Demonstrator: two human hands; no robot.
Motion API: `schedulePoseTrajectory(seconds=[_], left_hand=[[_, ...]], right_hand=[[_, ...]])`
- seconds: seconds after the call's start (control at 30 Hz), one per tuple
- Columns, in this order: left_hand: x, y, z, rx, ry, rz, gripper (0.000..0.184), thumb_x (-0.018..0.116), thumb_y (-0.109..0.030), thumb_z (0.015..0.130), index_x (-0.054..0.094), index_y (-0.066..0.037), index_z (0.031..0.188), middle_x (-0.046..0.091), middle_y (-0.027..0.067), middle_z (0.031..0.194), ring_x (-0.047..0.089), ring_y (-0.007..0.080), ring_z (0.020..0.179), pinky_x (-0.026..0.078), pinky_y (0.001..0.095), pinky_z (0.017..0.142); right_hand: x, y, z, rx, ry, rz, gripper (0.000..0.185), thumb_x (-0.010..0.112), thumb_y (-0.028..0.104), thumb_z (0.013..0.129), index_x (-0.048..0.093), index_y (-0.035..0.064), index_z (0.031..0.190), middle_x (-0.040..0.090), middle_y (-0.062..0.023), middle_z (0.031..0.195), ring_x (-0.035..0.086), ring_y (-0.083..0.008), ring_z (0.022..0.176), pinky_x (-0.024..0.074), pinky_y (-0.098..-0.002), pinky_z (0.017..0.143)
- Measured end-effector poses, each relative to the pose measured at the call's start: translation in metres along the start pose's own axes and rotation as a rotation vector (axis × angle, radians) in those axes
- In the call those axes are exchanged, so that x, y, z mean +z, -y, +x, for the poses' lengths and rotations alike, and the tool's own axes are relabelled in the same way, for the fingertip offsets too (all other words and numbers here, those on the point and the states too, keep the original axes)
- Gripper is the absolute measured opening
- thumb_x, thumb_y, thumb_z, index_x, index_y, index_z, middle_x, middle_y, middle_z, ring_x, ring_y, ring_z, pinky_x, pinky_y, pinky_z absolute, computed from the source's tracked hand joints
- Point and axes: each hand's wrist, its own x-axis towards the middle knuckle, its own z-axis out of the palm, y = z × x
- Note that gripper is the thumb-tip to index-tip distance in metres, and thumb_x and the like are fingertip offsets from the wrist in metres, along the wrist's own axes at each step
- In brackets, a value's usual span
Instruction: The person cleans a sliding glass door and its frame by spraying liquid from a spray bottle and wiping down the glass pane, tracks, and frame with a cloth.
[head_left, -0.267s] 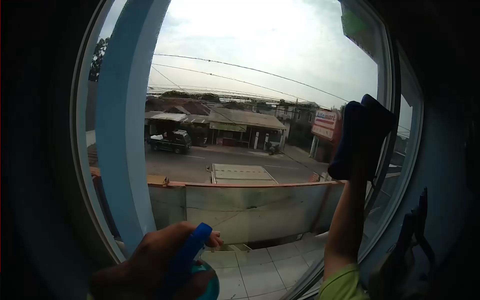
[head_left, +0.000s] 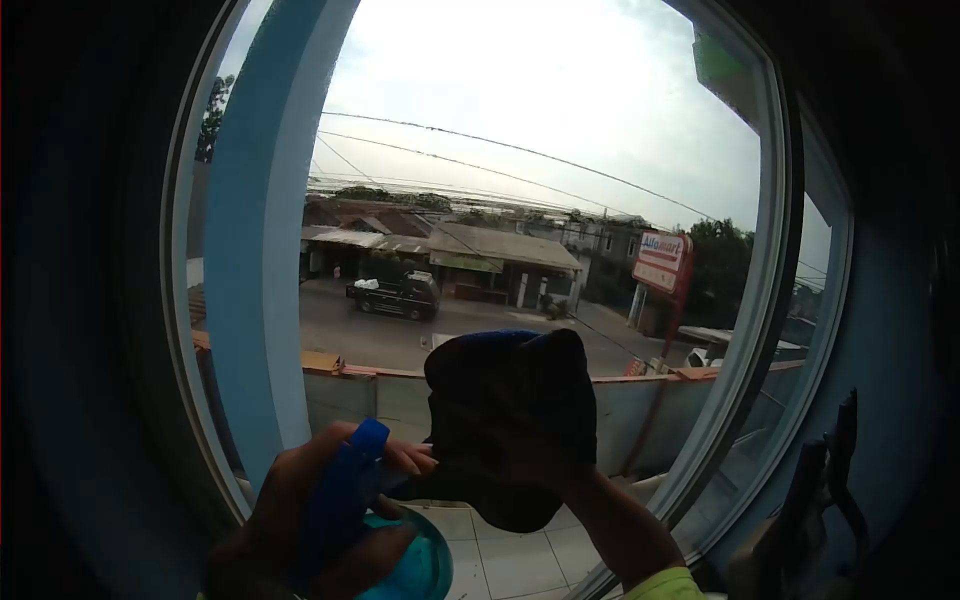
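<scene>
My left hand (head_left: 290,485), low and left of centre, is wrapped around a spray bottle (head_left: 425,560) with a blue trigger head and clear teal liquid inside. A dark blue cloth (head_left: 510,420), bunched and partly hanging down, is in my right hand (head_left: 582,488). That hand's fingers are mostly hidden by the cloth. The cloth is just right of the spray head, in front of the large window pane (head_left: 540,240); whether it touches the glass I cannot tell.
A pale blue pillar (head_left: 245,250) stands at the left side of the window. The window frame (head_left: 770,300) curves down the right. A dark clamp-like object (head_left: 810,500) is at lower right. Outside are a low wall (head_left: 400,400), a road and a black vehicle (head_left: 395,290).
My right hand has come down and left with the cloth, from the right side of the window to beside the bottle. Outside, the black vehicle has moved right.
</scene>
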Motion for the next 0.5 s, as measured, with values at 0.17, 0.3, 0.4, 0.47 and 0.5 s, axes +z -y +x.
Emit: schedulePoseTrajectory(seconds=[0.17, 0.3, 0.4, 0.47, 0.5], left_hand=[[-0.036, -0.008, -0.04, -0.102, -0.027, 0.126, 0.058, 0.065, 0.002, 0.068, 0.048, -0.001, 0.124, 0.061, 0.0156, 0.104, 0.061, 0.0311, 0.113, 0.059, 0.0365, 0.075], [-0.047, -0.016, -0.043, -0.135, 0.083, 0.234, 0.067, 0.067, 0.002, 0.071, 0.042, -0.001, 0.133, 0.06, 0.0182, 0.104, 0.061, 0.0311, 0.113, 0.059, 0.0373, 0.078], [-0.046, -0.011, -0.042, -0.005, 0.019, 0.146, 0.064, 0.067, 0.002, 0.071, 0.043, 0.0, 0.131, 0.06, 0.0188, 0.103, 0.061, 0.0308, 0.113, 0.059, 0.0378, 0.079], [-0.047, -0.003, -0.049, 0.046, 0.0, 0.087, 0.066, 0.067, 0.003, 0.072, 0.041, 0.0, 0.132, 0.06, 0.0191, 0.105, 0.061, 0.0316, 0.113, 0.059, 0.0385, 0.08], [-0.055, -0.002, -0.053, 0.095, -0.039, 0.027, 0.068, 0.068, 0.004, 0.072, 0.04, 0.0, 0.134, 0.06, 0.0194, 0.106, 0.061, 0.0323, 0.113, 0.059, 0.0392, 0.081]], right_hand=[[-0.074, -0.107, -0.03, 0.525, -0.379, -0.291, 0.092, 0.065, 0.073, 0.066, 0.053, 0.0161, 0.137, 0.045, -0.0197, 0.142, 0.036, -0.0428, 0.134, 0.0221, -0.0616, 0.112], [-0.067, -0.145, 0.041, 0.634, -0.533, -0.354, 0.088, 0.062, 0.068, 0.069, 0.051, 0.0144, 0.138, 0.043, -0.0203, 0.143, 0.035, -0.0427, 0.135, 0.0225, -0.0616, 0.112], [-0.034, -0.038, 0.1, 0.352, -0.341, -0.392, 0.085, 0.06, 0.064, 0.072, 0.049, 0.0132, 0.139, 0.042, -0.0208, 0.144, 0.035, -0.0427, 0.135, 0.0227, -0.0617, 0.112], [-0.005, 0.032, 0.088, 0.157, -0.166, -0.208, 0.083, 0.058, 0.062, 0.073, 0.048, 0.0123, 0.139, 0.041, -0.0212, 0.144, 0.035, -0.0427, 0.135, 0.0229, -0.0617, 0.112], [0.003, 0.044, 0.072, 0.12, -0.114, -0.113, 0.082, 0.058, 0.06, 0.074, 0.048, 0.0119, 0.139, 0.04, -0.0213, 0.145, 0.034, -0.0427, 0.135, 0.0229, -0.0618, 0.112]])
